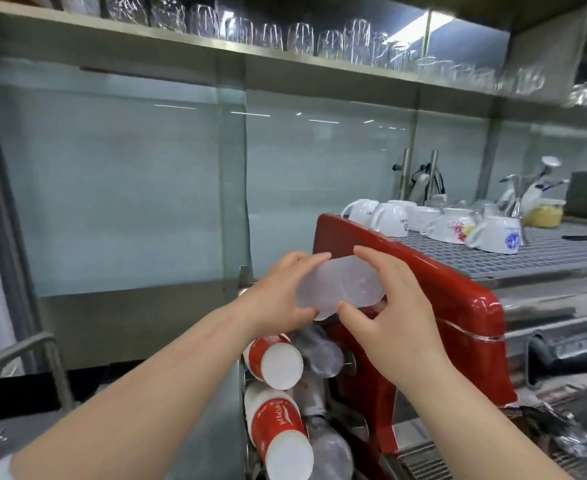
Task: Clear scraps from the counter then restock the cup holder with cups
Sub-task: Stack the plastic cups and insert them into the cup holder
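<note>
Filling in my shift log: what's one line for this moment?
phase: restocking | both hands: left hand, right hand grip frosted plastic cup stack | position: above red paper cups in holder

I can't see the rack behind the red-and-white paper cups (275, 362); my left hand (278, 292) hides the frosted plastic cup stack's (340, 287) far end, and the lowest cup (285, 441) is cropped.

Frosted plastic cups (340, 292) (stacked sideways) held above red paper cups (274, 358).
</note>
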Available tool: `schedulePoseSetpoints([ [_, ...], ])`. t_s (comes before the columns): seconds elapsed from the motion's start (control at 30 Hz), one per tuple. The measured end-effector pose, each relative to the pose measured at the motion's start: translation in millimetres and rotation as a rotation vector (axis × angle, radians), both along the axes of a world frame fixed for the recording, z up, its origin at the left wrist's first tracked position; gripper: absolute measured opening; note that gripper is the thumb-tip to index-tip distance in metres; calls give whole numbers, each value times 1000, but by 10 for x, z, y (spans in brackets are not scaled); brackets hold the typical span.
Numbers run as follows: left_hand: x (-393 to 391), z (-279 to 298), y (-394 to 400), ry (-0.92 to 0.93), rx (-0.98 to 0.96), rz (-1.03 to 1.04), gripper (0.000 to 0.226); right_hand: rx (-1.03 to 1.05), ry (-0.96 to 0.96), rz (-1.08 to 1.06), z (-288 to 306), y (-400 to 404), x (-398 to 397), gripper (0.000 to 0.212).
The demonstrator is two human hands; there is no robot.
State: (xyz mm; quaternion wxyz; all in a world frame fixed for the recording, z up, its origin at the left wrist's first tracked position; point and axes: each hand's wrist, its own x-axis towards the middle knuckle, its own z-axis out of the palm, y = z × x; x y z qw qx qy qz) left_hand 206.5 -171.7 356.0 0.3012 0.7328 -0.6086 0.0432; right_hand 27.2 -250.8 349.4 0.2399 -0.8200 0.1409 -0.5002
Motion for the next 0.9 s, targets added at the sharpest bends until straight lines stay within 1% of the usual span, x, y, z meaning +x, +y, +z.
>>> schedulePoseSetpoints([
  [0.1,134,-88,-221,22,25,20,86,-38,9,-15,-59,-137,146,67],
  [0.23,283,-172,-445,45,51,49,89,-31,9,5,-131,-281,316,65],
  [0.4,408,-241,-627,84,82,77,88,11,35,24,-193,-412,491,65],
  [0.63,495,-332,-768,138,100,63,78,19,92,19,-318,-538,707,65],
  [0.77,488,-315,-784,148,74,36,54,39,121,17,-323,-588,796,64],
  [0.9,449,-309,-764,181,41,-18,53,27,133,34,-353,-611,850,65],
])
